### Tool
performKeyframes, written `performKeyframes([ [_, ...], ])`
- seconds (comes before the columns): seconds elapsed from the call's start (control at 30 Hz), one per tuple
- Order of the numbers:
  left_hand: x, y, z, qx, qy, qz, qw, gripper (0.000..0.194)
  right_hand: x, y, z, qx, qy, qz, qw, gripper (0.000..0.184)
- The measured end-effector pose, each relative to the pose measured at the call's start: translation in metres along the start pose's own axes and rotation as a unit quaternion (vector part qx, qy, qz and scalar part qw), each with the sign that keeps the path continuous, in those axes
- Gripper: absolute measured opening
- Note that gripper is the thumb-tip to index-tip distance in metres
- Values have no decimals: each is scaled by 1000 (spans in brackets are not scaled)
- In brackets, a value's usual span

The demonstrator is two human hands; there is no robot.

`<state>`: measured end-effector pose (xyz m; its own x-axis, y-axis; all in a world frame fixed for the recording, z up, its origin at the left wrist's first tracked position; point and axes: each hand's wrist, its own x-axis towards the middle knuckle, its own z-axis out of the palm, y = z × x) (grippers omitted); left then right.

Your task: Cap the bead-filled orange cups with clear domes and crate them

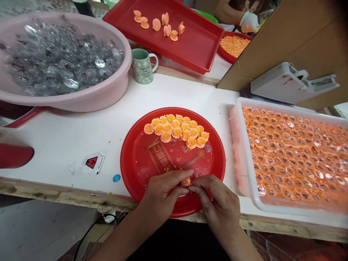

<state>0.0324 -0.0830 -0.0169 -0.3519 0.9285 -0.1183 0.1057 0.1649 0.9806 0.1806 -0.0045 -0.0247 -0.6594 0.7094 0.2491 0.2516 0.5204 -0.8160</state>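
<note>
My left hand (160,197) and my right hand (217,206) meet over the near edge of a round red plate (141,163). Both pinch one small orange toy cup (186,181) between their fingertips. At the far side of the plate lie several orange toy cups (176,129) on saucers with yellow filling, in rows. A small clear cap (208,148) lies beside them on the plate.
A white tray (246,159) full of capped orange cups stands to the right. A pink basin (103,94) of clear caps sits at the back left, beside a green mug (143,67). A red tray (195,43) holds loose cups. Another person's gloved hand (248,22) works behind.
</note>
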Motion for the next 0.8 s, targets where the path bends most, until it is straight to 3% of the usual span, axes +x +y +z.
performKeyframes([
  [0.2,1,1,-1,-2,8,-36,999,36,-4,6,8,-13,28,40,999,24],
  [0.33,3,-3,0,-11,11,13,1000,33,-7,10,13,-19,3,27,999,25],
  [0.57,4,-9,1,-5,31,42,999,34,-8,11,24,1,24,52,998,12],
  [0.7,1,-14,9,7,56,20,998,28,-2,9,27,82,1,125,989,8],
  [0.8,12,-16,5,10,18,13,1000,36,2,9,11,185,-28,218,958,13],
])
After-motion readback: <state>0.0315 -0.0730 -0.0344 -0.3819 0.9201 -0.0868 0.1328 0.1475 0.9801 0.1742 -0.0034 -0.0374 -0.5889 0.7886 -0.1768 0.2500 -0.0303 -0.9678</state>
